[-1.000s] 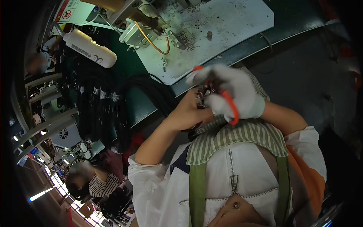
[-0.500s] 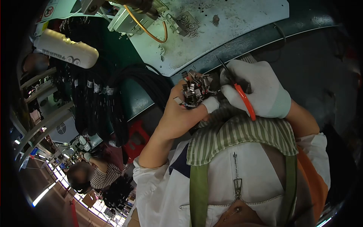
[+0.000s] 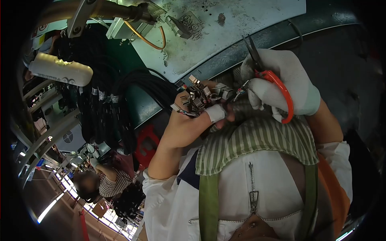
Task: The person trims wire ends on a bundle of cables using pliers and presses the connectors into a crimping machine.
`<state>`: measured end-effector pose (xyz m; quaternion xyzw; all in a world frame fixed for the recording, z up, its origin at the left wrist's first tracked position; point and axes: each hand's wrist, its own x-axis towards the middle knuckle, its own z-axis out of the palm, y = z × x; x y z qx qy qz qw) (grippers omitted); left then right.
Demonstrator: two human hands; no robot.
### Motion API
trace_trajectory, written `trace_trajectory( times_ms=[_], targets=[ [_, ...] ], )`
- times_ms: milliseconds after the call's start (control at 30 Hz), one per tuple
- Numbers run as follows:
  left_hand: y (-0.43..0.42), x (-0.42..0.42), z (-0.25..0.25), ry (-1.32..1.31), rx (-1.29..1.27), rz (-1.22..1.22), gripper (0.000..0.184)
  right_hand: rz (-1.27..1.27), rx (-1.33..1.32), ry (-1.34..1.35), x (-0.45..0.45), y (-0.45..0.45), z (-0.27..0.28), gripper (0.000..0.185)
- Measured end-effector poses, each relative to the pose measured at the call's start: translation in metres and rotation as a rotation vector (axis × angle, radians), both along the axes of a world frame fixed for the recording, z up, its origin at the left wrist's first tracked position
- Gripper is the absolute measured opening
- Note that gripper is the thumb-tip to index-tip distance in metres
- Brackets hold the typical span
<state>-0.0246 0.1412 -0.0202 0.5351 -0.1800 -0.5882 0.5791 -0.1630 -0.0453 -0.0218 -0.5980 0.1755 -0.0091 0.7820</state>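
A: What takes up the most room?

B: The green tabletop [image 3: 138,108], which runs across the upper part of the view. A pale, dirt-specked board [image 3: 193,52] lies on it, with a curved orange tube [image 3: 140,41] at the board's left side.

A: And nearer the person?

B: A striped apron [image 3: 257,144] at the front of the body. Off to the left, thick black cables [image 3: 144,86] lie in a bundle on the tabletop and reach close to the left hand [image 3: 187,128].

A: How does that hand stand?

B: Curled around a cluster of metal connectors [image 3: 201,96], its thumb closed against them. The cluster is just above the apron, near the tabletop's front edge, with the pieces pointing several ways.

A: The other one?

B: The right hand [image 3: 287,76], in a white glove, wraps a pair of red-handled scissors [image 3: 287,98]. The dark blades point up past the glove toward the tabletop's edge, their tips slightly parted.

A: Anything smaller?

B: A little metal piece [image 3: 243,87] at the right fingertips, beside the cluster; I can't tell whether it joins the rest. Smallest is a white wrap [image 3: 216,113] around the left thumb.
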Motion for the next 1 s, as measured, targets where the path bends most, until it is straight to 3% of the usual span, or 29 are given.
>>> trace_trajectory(
  times_ms=[33,100,167,200,233,300,333,400,467,567,633,667,800,900,1000],
  targets=[
    [0.003,0.003,0.001,0.207,0.009,-0.016,0.036,0.003,0.003,-0.001,0.002,-0.001,0.002,0.013],
    [0.002,0.003,-0.001,0.154,0.01,-0.01,0.033,0.113,0.045,0.087,0.008,-0.001,0.006,0.014],
    [0.001,0.004,0.0,0.131,0.012,-0.007,0.033,0.081,-0.055,-0.058,0.017,0.012,-0.001,0.013],
    [0.002,0.005,-0.001,0.177,-0.003,0.028,0.032,0.091,0.185,-0.028,0.019,0.013,-0.001,0.014],
    [0.004,0.005,0.0,0.175,-0.004,0.033,0.032,0.096,0.185,-0.029,0.021,0.014,0.0,0.014],
    [0.01,0.005,0.004,0.134,-0.005,0.078,0.03,0.067,-0.36,-0.165,0.025,0.017,0.003,0.012],
    [0.01,0.005,0.004,0.149,-0.063,0.054,0.029,0.074,-0.357,-0.169,0.027,0.017,0.006,0.012],
    [0.007,0.0,0.011,0.087,-0.087,0.078,0.029,0.06,0.133,-0.003,0.026,0.017,0.011,0.016],
    [0.007,-0.004,0.015,0.095,-0.067,0.081,0.029,0.042,0.16,-0.069,0.027,0.016,0.006,0.022],
    [0.009,-0.012,0.011,-0.12,-0.031,0.302,0.026,0.033,0.13,0.119,0.029,0.023,0.011,0.024],
    [0.018,-0.012,-0.006,-0.061,-0.011,0.361,0.024,-0.173,-0.752,-0.094,0.027,0.033,0.002,0.022],
    [0.014,-0.015,-0.002,-0.118,0.02,0.419,0.023,-0.236,-0.952,-0.163,0.027,0.034,0.003,0.027],
    [-0.002,-0.018,0.013,-0.206,0.102,0.468,0.022,-0.087,-1.149,-0.232,0.012,0.032,0.002,0.038],
    [-0.006,-0.022,0.011,-0.291,0.159,0.469,0.021,-0.022,-1.273,-0.154,0.004,0.036,0.001,0.036],
    [-0.007,-0.025,0.008,-0.327,0.145,0.461,0.024,0.001,-1.238,-0.154,0.004,0.034,-0.001,0.031]
  ],
)
